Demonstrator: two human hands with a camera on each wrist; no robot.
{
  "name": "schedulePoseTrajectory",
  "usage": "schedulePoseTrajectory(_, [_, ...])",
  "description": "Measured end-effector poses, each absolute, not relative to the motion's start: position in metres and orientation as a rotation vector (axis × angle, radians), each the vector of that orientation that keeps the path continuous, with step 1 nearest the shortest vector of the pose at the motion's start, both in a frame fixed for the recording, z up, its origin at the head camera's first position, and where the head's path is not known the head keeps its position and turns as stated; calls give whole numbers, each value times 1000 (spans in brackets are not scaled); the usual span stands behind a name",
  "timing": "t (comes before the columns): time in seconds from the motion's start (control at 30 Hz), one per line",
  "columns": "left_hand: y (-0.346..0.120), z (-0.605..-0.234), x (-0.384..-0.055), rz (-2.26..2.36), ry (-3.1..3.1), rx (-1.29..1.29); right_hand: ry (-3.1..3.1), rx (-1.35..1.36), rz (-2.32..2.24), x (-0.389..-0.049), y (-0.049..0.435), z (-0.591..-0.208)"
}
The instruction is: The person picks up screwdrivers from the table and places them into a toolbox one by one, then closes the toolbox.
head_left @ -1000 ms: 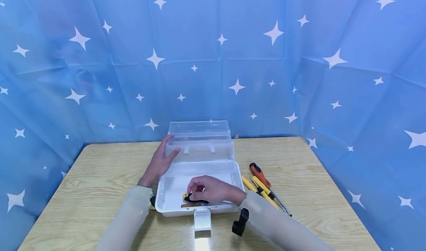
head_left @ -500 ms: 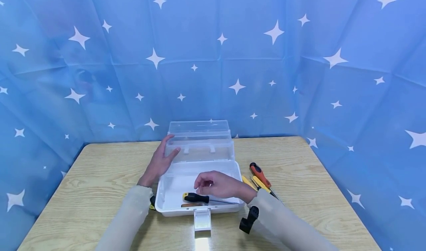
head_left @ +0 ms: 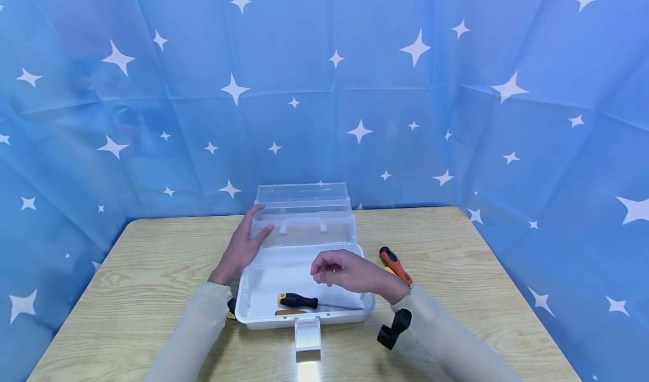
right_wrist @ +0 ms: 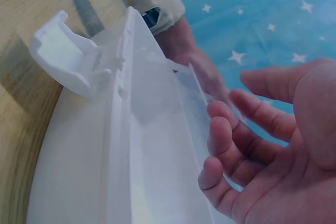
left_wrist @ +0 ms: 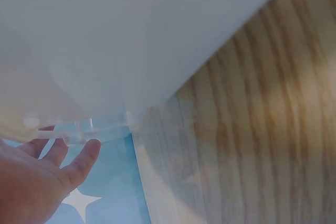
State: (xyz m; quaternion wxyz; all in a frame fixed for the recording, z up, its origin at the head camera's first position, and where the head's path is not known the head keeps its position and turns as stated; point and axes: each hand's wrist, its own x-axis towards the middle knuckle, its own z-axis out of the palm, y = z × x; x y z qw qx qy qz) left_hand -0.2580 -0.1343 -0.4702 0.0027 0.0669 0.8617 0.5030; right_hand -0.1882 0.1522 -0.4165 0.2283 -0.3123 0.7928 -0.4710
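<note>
A white plastic toolbox (head_left: pixel 243 300) stands on the table, its clear lid (head_left: pixel 304 218) raised at the back. My left hand (head_left: pixel 243 247) holds the lid's left edge, thumb in front and fingers partly hidden behind it. Inside the box, along the front wall, lies a screwdriver (head_left: pixel 298 300) with a black and yellow handle. A brown handle (head_left: pixel 290 312) shows beside it, mostly hidden by the wall. My right hand (head_left: pixel 350 272) hovers over the box's right side, fingers loosely bent; the right wrist view shows the same hand (right_wrist: pixel 262 145) holding nothing.
Right of the box lies a screwdriver (head_left: pixel 396 266) with a red and black handle; a yellow handle (head_left: pixel 389 270) is mostly covered by my right arm. The white latch (head_left: pixel 307 336) hangs down in front. Something black and yellow (head_left: pixel 231 309) shows beside my left sleeve.
My right hand has let go of the black and yellow screwdriver, which stays in the toolbox, and has moved up and right. The left hand keeps its place at the lid.
</note>
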Motion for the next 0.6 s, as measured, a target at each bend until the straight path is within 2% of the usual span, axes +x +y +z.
schedulePoseTrajectory(0.23, [-135,-470,-257,1581,2683,200,2166,-934,-1344,-190,163,-415])
schedulePoseTrajectory(0.6, [-135,-469,-256,1576,2693,200,2218,-900,-1377,-188,181,-403])
